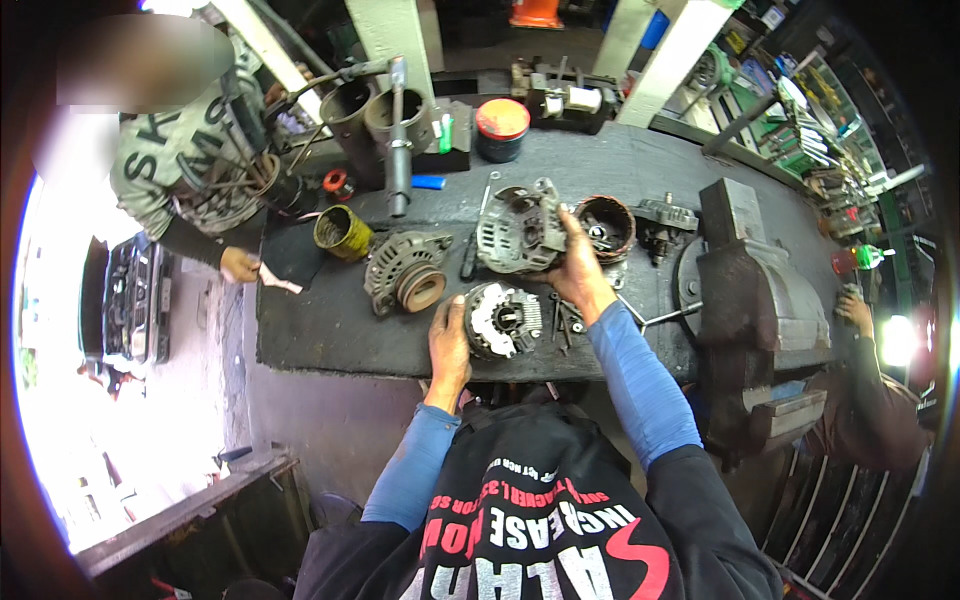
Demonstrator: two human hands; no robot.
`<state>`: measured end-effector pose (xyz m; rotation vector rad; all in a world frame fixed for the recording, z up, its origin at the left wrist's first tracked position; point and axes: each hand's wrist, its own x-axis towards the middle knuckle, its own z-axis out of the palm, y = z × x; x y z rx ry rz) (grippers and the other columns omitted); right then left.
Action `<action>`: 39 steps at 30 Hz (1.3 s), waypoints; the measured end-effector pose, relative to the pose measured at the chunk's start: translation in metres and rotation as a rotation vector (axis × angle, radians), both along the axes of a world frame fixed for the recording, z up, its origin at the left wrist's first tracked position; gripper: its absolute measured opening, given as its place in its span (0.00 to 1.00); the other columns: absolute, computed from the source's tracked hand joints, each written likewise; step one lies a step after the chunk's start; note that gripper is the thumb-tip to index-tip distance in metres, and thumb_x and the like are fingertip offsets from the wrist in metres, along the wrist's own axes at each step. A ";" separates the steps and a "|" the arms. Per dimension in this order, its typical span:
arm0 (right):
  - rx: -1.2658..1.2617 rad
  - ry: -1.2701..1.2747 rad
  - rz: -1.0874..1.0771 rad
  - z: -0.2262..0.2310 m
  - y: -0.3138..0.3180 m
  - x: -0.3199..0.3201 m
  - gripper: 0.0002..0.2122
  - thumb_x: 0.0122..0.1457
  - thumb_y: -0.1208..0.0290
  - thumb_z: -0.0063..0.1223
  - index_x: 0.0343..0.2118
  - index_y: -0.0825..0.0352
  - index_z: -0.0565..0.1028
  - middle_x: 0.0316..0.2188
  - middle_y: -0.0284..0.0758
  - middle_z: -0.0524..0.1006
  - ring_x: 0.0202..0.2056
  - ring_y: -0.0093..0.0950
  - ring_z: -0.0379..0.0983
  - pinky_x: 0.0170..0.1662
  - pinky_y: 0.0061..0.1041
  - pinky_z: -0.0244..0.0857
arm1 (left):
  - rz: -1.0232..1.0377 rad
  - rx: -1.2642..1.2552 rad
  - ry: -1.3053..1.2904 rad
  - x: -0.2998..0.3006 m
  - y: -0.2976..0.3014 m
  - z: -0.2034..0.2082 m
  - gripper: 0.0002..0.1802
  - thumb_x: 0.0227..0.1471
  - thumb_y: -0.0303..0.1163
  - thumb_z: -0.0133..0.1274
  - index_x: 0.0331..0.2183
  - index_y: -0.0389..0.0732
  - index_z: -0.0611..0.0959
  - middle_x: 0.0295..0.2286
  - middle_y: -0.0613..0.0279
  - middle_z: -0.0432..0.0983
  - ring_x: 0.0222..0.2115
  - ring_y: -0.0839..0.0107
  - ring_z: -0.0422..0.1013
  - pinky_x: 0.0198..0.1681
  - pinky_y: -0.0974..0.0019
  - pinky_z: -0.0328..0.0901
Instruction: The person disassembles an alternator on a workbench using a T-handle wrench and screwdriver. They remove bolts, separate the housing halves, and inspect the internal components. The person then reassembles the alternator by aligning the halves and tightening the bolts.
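Note:
My right hand (580,262) grips the right side of a grey metal alternator housing (518,232) with slotted vents, raised over the bench. My left hand (449,345) is closed against the left edge of a round alternator rear section (500,322), silver and black, near the bench's front edge. Its fingertips are partly hidden by that part. To the left sits another alternator half with a pulley (418,288). Just beyond my right hand lies a stator ring (607,225) with copper windings. Several small bolts (566,325) lie right of the rear section.
A large bench vise (750,280) stands at the right. Along the back are metal cylinders (350,115), a red-lidded tub (502,122) and a small machine (565,95). A yellow can (343,233) is at the left. One person's hand (240,265) reaches in left, another's (855,312) right.

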<state>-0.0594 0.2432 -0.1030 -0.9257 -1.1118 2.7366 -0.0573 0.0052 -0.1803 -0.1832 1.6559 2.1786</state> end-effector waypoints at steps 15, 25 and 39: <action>-0.017 -0.008 0.023 -0.021 -0.011 -0.005 0.32 0.69 0.36 0.44 0.67 0.54 0.67 0.63 0.41 0.72 0.62 0.49 0.70 0.59 0.75 0.59 | 0.046 -0.047 -0.017 0.002 -0.001 0.003 0.23 0.72 0.41 0.50 0.53 0.29 0.78 0.45 0.56 0.79 0.44 0.71 0.75 0.51 0.65 0.71; 0.138 -0.157 -0.065 -0.046 -0.008 -0.014 0.28 0.72 0.44 0.44 0.56 0.68 0.75 0.43 0.44 0.84 0.38 0.39 0.85 0.34 0.38 0.83 | -0.003 -0.153 0.066 0.001 -0.006 -0.004 0.22 0.72 0.43 0.50 0.45 0.31 0.81 0.40 0.59 0.78 0.41 0.73 0.70 0.49 0.66 0.66; 0.173 -0.204 -0.083 -0.044 -0.003 0.001 0.26 0.73 0.46 0.44 0.59 0.64 0.73 0.47 0.40 0.82 0.43 0.36 0.83 0.38 0.47 0.81 | -0.007 -0.152 0.065 0.001 -0.004 -0.002 0.23 0.71 0.44 0.51 0.45 0.29 0.81 0.41 0.56 0.78 0.41 0.72 0.70 0.49 0.66 0.66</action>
